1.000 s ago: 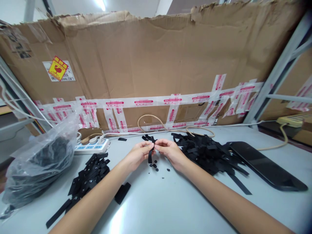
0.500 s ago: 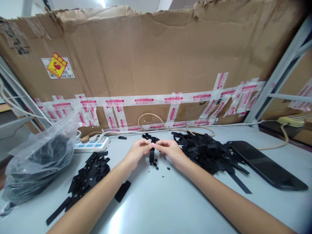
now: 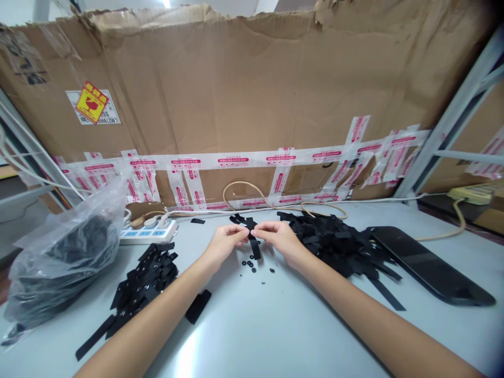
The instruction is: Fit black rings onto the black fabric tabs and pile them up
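My left hand [image 3: 224,244] and my right hand [image 3: 280,240] meet at the middle of the grey table [image 3: 252,325], fingertips pinched on one short black strip [image 3: 255,248] that hangs down between them. Several tiny black discs [image 3: 249,264] lie on the table just below the strip. A big heap of black strips [image 3: 334,242] lies right of my right hand. A second heap of black strips [image 3: 145,281] lies left of my left forearm.
A clear plastic bag [image 3: 63,257] holding dark pieces sits at the far left. A white power strip [image 3: 147,232] and tan cable [image 3: 244,191] lie by the taped cardboard wall [image 3: 252,105]. A long black curved panel [image 3: 429,265] rests at the right.
The strip's hanging end has swung from straight down to slanting right. Both hands have shifted slightly up and away from me, still pinched together.
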### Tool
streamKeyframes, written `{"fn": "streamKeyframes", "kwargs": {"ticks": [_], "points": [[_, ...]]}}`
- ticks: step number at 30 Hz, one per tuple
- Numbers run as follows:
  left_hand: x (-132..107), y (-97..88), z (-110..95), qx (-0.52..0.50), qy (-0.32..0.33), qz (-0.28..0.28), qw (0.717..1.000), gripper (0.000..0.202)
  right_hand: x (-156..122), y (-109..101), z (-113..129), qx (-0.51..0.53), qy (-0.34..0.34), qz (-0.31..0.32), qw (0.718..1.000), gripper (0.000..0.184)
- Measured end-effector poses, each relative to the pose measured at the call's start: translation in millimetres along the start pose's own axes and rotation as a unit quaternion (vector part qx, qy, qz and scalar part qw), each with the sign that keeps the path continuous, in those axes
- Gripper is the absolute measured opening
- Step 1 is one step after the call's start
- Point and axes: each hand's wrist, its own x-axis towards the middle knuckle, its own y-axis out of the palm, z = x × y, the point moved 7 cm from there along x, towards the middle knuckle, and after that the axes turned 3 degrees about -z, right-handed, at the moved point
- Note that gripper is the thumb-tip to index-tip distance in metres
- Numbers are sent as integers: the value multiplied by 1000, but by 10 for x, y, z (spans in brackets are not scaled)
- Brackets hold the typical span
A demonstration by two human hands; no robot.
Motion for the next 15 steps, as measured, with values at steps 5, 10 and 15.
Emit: {"fn": "streamKeyframes", "kwargs": {"ticks": [5, 10, 15], "points": [[5, 20, -44, 25, 31, 2, 999, 13, 14, -13, 18, -6, -16, -7, 1000, 15], [-15, 17, -68, 33, 29, -13, 999, 8, 42, -26, -30, -1, -6, -7, 1000, 18], [-22, 17, -68, 34, 20, -22, 999, 8, 36, -36, -33, -8, 5, -16, 1000, 21]]}}
